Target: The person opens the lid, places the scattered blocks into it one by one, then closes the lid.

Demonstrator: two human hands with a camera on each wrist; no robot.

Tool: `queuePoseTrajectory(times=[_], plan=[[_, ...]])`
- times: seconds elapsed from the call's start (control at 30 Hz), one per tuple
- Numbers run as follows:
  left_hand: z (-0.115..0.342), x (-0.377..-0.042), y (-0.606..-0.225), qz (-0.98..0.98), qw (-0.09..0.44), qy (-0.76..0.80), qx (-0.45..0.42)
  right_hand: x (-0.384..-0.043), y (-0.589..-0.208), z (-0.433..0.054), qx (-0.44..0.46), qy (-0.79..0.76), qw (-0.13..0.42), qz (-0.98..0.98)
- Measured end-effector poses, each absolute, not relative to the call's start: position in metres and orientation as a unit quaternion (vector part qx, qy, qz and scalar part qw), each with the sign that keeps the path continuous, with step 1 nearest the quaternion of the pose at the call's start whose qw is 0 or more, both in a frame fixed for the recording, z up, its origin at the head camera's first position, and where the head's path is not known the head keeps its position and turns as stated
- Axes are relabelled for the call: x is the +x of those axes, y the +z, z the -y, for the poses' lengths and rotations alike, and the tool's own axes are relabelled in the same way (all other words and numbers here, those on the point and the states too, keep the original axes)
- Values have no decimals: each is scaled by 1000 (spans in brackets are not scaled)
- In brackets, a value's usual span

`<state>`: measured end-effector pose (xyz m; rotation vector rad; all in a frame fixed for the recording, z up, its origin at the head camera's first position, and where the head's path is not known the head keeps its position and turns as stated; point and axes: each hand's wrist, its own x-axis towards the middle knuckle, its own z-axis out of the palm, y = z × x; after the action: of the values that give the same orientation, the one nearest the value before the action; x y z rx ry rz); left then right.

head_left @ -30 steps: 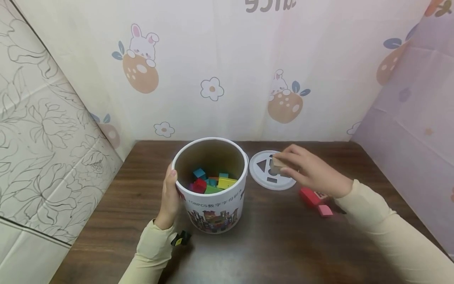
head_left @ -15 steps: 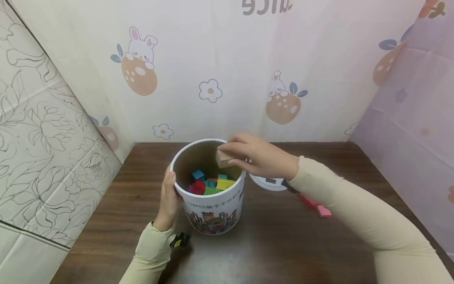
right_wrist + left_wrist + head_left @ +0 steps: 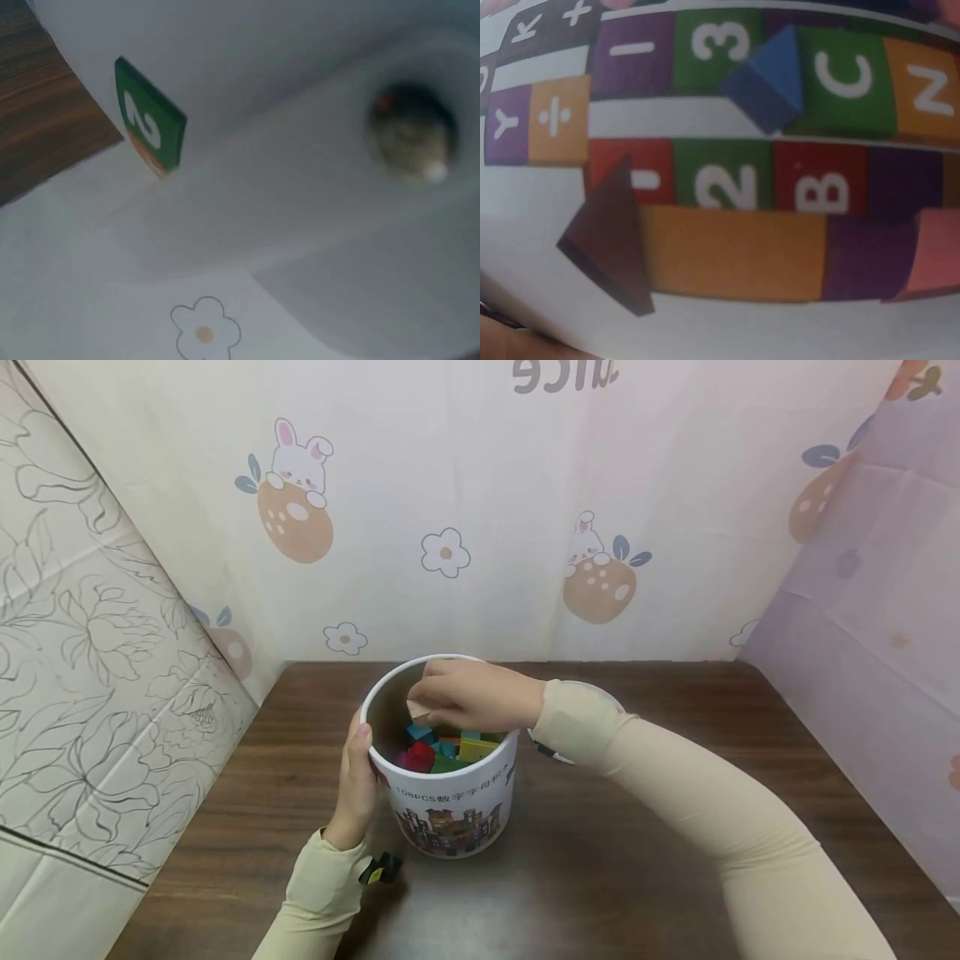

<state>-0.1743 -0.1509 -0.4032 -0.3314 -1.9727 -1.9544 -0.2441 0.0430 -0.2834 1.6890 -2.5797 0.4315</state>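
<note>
On my left, my left hand (image 3: 356,781) grips the open bucket (image 3: 453,814), thumb over the rim and fingers against its printed side, while it stands upright on the table (image 3: 600,877). Inside, near the bottom, I have a loose heap of coloured pieces: a blue block (image 3: 420,734), a red block (image 3: 417,757), a green block (image 3: 447,765) and a yellow block (image 3: 477,749) are the ones I can pick out, so I'd call that part of the filling done. Moving right, my right hand (image 3: 480,693) is inside the mouth of the bucket, pinching a pale wooden block (image 3: 420,710) above the heap; this one is in the bucket's opening but not yet let go. Beyond, to the right, the white lid (image 3: 558,757) lies mostly behind my right sleeve (image 3: 675,777), so closing up, if that is wanted, is undone. With that sleeve across the table, I can't tell whether more blocks lie beneath it.
</note>
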Motion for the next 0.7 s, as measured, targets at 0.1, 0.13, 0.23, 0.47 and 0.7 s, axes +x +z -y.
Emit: queuePoseTrajectory(times=[0.1, 0.13, 0.23, 0.47, 0.7], plan=[[151, -174, -403, 693, 172, -691, -116, -245, -288, -36, 544, 104, -5, 833], [150, -174, -403, 691, 172, -693, -116, -245, -290, -34, 547, 96, -8, 832], [150, -174, -403, 689, 172, -694, -114, -245, -293, -29, 556, 73, -12, 828], [150, -174, -403, 690, 173, -693, -115, -244, -293, -28, 552, 43, -19, 832], [151, -174, -404, 696, 176, -687, -115, -244, -293, -30, 529, 35, -44, 847]])
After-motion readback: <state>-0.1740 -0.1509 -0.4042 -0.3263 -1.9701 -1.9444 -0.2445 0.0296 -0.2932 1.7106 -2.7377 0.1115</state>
